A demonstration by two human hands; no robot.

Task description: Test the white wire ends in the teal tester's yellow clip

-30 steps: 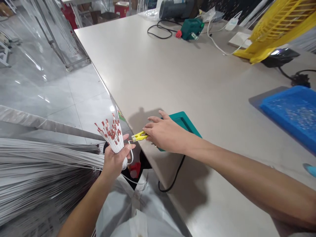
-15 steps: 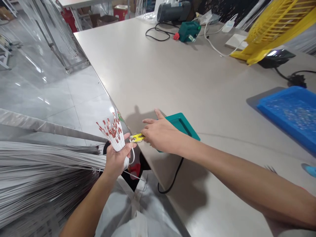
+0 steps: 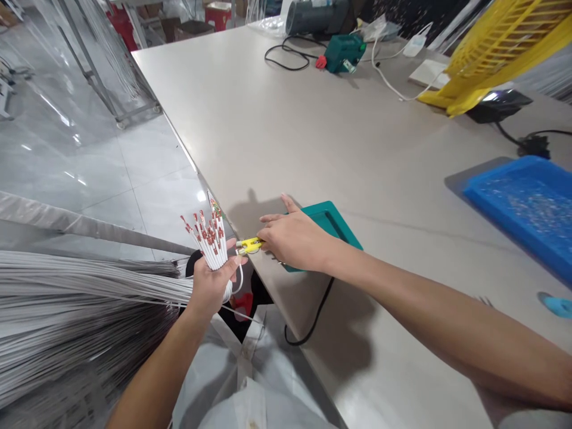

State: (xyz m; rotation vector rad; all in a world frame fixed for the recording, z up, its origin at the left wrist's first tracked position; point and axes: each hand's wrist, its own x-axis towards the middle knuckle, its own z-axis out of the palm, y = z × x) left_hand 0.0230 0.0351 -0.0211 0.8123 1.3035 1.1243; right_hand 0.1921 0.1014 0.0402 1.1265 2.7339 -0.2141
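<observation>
My left hand [image 3: 210, 287] is closed around a bundle of white wires [image 3: 216, 257], whose copper-coloured ends fan out upward. One white wire [image 3: 242, 277] bends away from the bundle and loops up to the left fingertips. Beside those fingertips is a small yellow two-pronged tool [image 3: 250, 245]. My right hand [image 3: 297, 239] pinches its other end, with the remaining fingers stretched out. The right palm is over a teal tray-like plate [image 3: 333, 215], hiding part of it. Whether the prongs grip the wire is too small to tell.
A thick sheaf of long white wires [image 3: 89, 286] lies at the left. On the table [image 3: 250, 119] are a blue tray [image 3: 500, 196], a yellow fan [image 3: 496, 53], a green device [image 3: 344, 53] and a grey motor [image 3: 315, 18]. A black cord [image 3: 315, 328] hangs over the near edge.
The yellow tool has tilted slightly, and its prongs look more apart. The hands keep nearly the same places; the whole view has shifted a little.
</observation>
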